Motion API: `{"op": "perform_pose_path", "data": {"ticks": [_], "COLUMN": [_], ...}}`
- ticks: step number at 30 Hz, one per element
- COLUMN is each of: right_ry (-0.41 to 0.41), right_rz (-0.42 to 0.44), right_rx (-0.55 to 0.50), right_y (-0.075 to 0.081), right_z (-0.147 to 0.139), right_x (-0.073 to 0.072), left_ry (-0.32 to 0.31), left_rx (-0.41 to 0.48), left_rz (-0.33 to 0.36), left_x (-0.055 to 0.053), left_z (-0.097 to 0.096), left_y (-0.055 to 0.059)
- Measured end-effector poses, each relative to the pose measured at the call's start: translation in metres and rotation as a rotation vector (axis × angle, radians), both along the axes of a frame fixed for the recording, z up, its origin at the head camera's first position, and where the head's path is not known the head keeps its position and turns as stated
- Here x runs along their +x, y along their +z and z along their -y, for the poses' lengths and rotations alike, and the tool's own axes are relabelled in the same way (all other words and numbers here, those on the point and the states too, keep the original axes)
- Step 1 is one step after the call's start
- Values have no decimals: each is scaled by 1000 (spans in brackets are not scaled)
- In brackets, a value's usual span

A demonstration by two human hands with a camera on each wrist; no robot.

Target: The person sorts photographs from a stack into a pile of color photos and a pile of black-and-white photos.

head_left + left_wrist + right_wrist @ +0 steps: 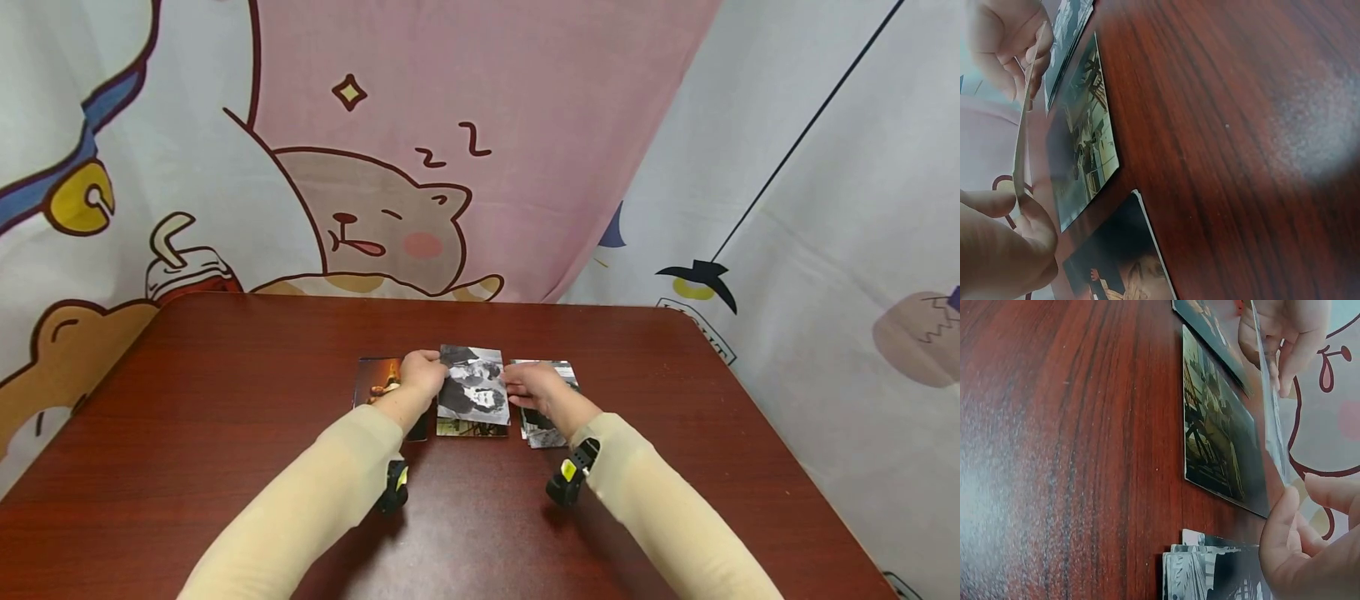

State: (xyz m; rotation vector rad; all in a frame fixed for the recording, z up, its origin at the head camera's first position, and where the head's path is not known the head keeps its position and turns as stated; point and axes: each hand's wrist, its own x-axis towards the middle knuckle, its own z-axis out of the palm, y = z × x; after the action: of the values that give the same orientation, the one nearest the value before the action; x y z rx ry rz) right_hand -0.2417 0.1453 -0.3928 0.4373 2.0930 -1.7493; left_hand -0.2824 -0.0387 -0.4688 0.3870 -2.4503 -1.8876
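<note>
A black-and-white photo card is held up off the table between both hands. My left hand pinches its left edge between thumb and fingers, and my right hand pinches the right edge. In both wrist views the card shows nearly edge-on. Below it lies a colour picture card in greenish-yellow tones. Under my left hand is a dark card with orange figures, partly covered by the hand and wrist. Beneath my right hand sits a small pile of black-and-white cards, its edges slightly uneven.
The cards lie in a row on a reddish-brown wooden table. Behind the far edge hangs a curtain printed with a sleeping cartoon bear. Dark wrist-worn devices sit at both sleeve cuffs.
</note>
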Motion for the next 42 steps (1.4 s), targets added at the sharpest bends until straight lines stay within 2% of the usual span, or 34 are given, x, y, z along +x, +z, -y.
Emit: {"op": "perform_pose_path", "data": {"ticks": [2, 5, 6, 8, 11, 13, 17, 25, 31, 42], "right_ry": [-3, -6, -5, -5, -1, 7, 17, 20, 39, 40], "right_rz": [-5, -13, -14, -17, -16, -16, -6, -19, -40, -48], "right_rx": [-7, -8, -10, -10, 1, 17, 52, 68, 79, 63], "right_y": [0, 1, 1, 1, 1, 1, 2, 5, 11, 14], "right_z": [0, -1, -2, -3, -5, -6, -8, -15, -22, -35], "right_x": [0, -1, -1, -1, -2, -2, -2, -2, 0, 2], "left_ry": [1, -33, -35, -47, -58, -70, -82, -93, -92, -75], "left_rx": [34, 36, 22, 3, 2, 25, 68, 113, 92, 127], "left_rz": [7, 123, 132, 143, 157, 156, 171, 196, 184, 154], "left_x": [2, 32, 41, 54, 57, 54, 52, 52, 55, 58], "left_z": [-2, -6, -7, -8, -9, -8, -8, -12, -17, -27], "left_y": [4, 52, 64, 80, 83, 79, 78, 81, 85, 87]}}
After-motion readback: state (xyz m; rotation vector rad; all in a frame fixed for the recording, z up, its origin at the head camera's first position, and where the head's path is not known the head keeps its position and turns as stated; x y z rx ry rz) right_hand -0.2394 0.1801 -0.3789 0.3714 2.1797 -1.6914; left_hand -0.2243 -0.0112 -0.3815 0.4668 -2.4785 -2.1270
